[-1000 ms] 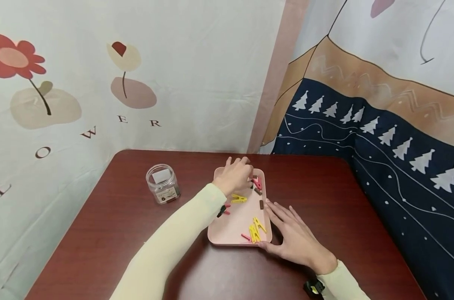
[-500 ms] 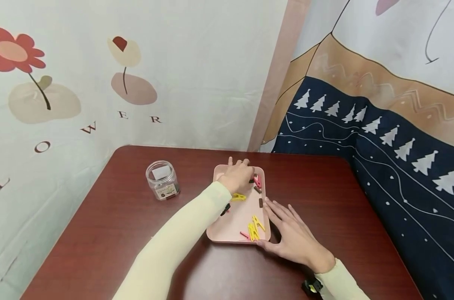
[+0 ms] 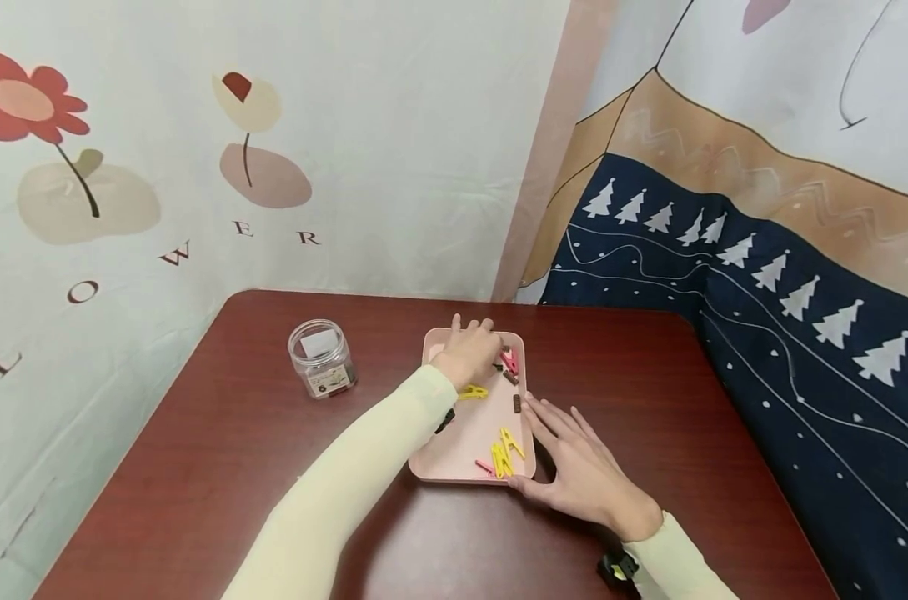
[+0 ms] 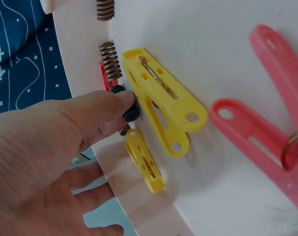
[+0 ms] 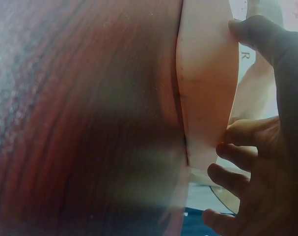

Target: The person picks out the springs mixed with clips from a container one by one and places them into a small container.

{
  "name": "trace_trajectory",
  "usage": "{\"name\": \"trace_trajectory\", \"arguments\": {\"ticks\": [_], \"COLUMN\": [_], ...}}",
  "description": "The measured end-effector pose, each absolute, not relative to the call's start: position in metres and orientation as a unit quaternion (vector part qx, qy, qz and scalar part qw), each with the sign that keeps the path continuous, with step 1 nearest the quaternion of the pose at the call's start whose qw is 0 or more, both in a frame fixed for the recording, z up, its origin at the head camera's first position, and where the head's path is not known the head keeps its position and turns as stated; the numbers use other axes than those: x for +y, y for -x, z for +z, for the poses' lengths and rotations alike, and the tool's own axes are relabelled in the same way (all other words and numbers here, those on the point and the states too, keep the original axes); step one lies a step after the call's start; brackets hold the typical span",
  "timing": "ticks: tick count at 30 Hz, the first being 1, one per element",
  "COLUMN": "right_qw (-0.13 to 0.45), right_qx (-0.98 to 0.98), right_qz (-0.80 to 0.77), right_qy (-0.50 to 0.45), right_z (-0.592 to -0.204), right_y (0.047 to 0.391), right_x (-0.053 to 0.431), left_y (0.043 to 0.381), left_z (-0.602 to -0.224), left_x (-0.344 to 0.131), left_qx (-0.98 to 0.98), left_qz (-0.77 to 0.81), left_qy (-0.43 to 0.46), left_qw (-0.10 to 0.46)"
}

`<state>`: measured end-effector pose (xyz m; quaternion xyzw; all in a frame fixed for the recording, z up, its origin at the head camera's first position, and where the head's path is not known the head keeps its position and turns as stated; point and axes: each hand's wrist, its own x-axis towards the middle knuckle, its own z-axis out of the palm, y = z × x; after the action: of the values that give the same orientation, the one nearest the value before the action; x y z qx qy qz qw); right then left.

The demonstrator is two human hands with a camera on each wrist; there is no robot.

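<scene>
My left hand [image 3: 469,354] is over the far end of a pink tray [image 3: 454,458]. In the left wrist view, its thumb and a finger pinch a small dark piece [image 4: 132,113], largely covered by the thumb; its kind I cannot tell. Close by lie a yellow clothespin [image 4: 163,93], a smaller yellow clothespin [image 4: 145,160], a pink clothespin [image 4: 252,137] and a coiled spring [image 4: 110,60]. My right hand [image 3: 592,479] rests its fingertips along the tray's right rim, with the thumb at the near right corner and the fingers spread, holding nothing.
A clear open jar [image 3: 323,360] with a label stands left of the tray on the brown table [image 3: 198,483]. More yellow clothespins [image 3: 502,458] lie at the tray's near end. Printed cloth hangs behind the table and along its right side.
My left hand stays low at the tray's far end, having shifted only slightly. The right hand keeps its place at the rim. The head view has moved a little.
</scene>
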<state>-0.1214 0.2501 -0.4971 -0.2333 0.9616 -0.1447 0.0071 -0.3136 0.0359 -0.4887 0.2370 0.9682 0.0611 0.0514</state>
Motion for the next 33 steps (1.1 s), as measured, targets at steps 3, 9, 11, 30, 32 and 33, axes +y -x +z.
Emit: {"name": "trace_trajectory", "arguments": {"ticks": [3, 9, 11, 30, 32, 33], "right_qw": [0.007, 0.002, -0.001, 0.020, 0.017, 0.015], "right_qx": [0.962, 0.961, 0.961, 0.964, 0.964, 0.963], "right_qz": [-0.146, -0.150, -0.147, -0.156, -0.157, -0.158], "right_qy": [0.231, 0.232, 0.234, 0.215, 0.216, 0.216], "right_z": [-0.497, -0.496, -0.496, -0.499, -0.499, -0.499], "right_y": [0.121, 0.121, 0.121, 0.120, 0.120, 0.120], "right_x": [0.250, 0.250, 0.250, 0.251, 0.251, 0.252], "left_y": [0.312, 0.301, 0.294, 0.280, 0.279, 0.278], "left_z": [-0.487, -0.468, -0.457, -0.437, -0.435, -0.434], "left_x": [0.034, 0.025, 0.021, -0.012, -0.015, -0.017], "left_qx": [0.968, 0.968, 0.968, 0.963, 0.962, 0.962], "left_qz": [0.065, 0.056, 0.050, 0.047, 0.048, 0.048], "left_qy": [-0.239, -0.241, -0.240, -0.265, -0.268, -0.270], "left_qw": [0.050, 0.044, 0.047, 0.009, 0.003, 0.000]}}
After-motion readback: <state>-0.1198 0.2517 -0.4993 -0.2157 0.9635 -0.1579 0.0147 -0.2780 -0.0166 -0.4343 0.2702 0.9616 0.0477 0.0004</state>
